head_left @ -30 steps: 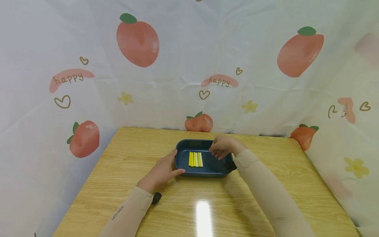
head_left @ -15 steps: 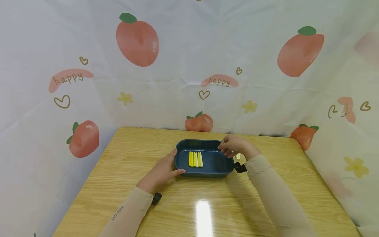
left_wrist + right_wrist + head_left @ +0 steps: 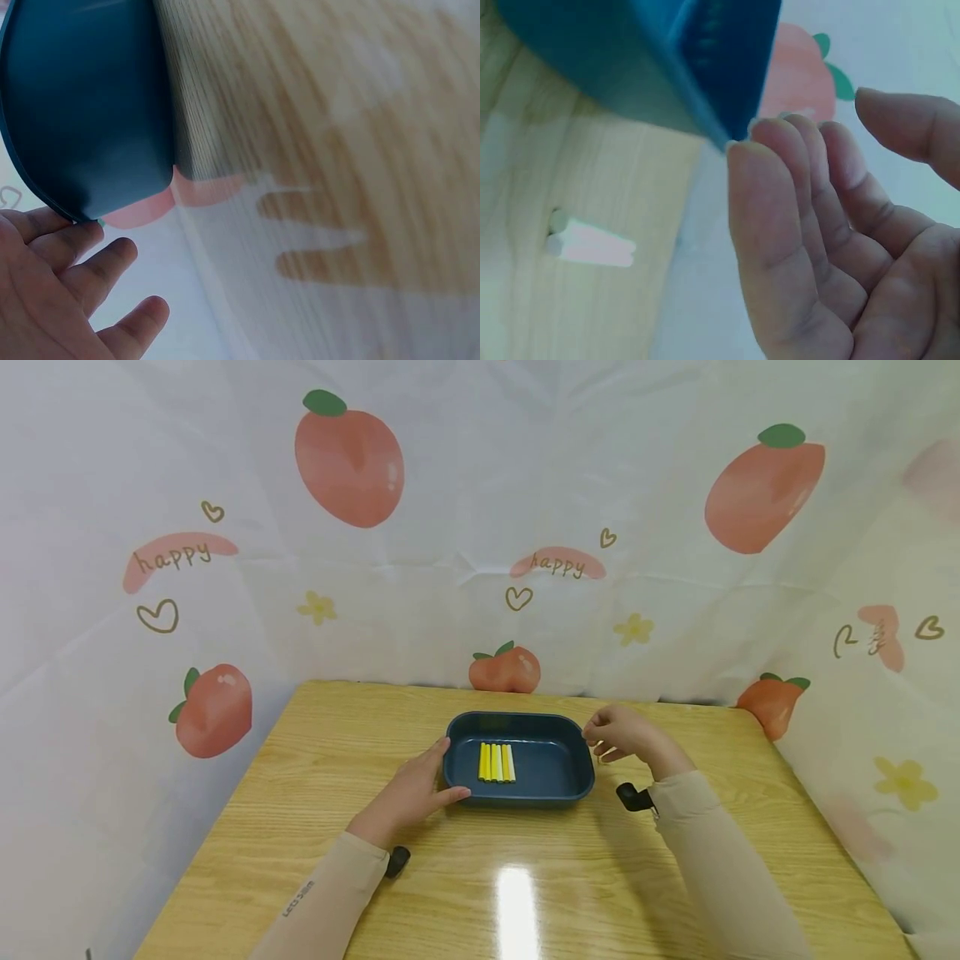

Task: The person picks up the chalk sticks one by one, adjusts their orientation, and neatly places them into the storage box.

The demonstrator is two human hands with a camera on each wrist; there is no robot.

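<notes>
A dark blue rectangular tray sits on the table in the head view. Several yellow and white chalk sticks lie side by side in its left half. My left hand touches the tray's left end, thumb on the near rim and fingers at the far side. Just beyond the right end is my right hand, fingers loosely bent and nothing between them. In the right wrist view its thumb stands apart from the fingers. Two white chalk sticks lie on the table below it, mostly hidden by the hand in the head view.
The wooden table reaches back to a white cloth printed with peaches, which also hangs at both sides. Small black devices are worn at the wrists.
My right hand has moved from above the tray's inside out past its right end. The left hand, the tray and the chalk in it have stayed put.
</notes>
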